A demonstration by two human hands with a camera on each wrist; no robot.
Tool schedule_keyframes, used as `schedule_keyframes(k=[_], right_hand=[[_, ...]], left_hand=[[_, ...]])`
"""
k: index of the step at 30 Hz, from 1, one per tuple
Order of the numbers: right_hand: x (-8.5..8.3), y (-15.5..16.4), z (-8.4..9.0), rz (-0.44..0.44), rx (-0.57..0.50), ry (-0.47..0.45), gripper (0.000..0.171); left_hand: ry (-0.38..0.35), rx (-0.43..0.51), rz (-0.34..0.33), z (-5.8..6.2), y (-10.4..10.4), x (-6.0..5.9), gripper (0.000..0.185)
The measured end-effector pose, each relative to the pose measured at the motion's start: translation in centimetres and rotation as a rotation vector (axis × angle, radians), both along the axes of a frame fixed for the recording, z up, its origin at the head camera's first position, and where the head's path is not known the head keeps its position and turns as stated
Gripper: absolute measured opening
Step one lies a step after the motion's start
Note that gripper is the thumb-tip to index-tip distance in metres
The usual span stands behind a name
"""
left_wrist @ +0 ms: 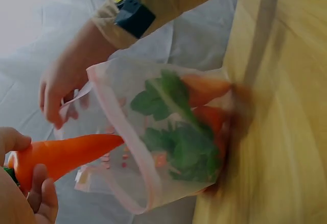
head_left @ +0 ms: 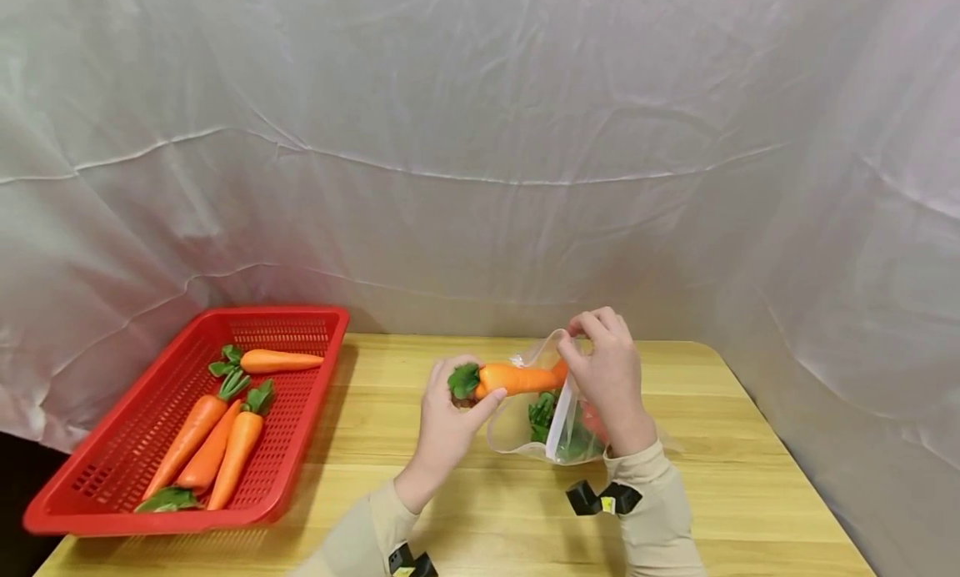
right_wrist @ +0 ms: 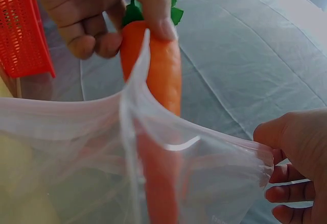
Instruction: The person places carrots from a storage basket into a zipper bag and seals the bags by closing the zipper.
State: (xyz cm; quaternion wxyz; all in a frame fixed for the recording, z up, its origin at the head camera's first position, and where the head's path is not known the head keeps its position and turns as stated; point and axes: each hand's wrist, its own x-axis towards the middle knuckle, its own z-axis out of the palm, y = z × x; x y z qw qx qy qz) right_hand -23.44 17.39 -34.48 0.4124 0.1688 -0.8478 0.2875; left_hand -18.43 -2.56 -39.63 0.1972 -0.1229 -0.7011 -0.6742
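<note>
On my feed, L hand point(head_left: 442, 423) has fingers clamped on green-topped orange tapered carrot point(head_left: 517, 379), tip in mouth of clear plastic bag point(head_left: 557, 431) nr back edge of wooden worktop point(head_left: 735, 477); R hand point(head_left: 611, 381) pinches bag's rim.

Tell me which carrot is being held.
The carrot in the left grip, its tip at the mouth of the see-through bag. The four carrots in the red basket lie untouched.

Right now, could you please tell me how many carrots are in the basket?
4: a far carrot toward the back of the basket, plus a left carrot, middle carrot and right carrot bunched nearer the front. Others could be hidden, but none shows.
</note>
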Motion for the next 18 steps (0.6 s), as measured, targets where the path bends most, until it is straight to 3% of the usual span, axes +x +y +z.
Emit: schedule_keyframes(k=[8,18], right_hand=[[0.0,-0.1,0.0,0.001,0.005,0.001,0.008],[-0.1,-0.1,-0.1,0.006,0.008,0.025,0.009]], left_hand=[[-0.086,0.034,-0.109,-0.6,0.9,0.2,0.033],[-0.122,0.145,-0.345,-1.3,1.3,0.1,0.027]])
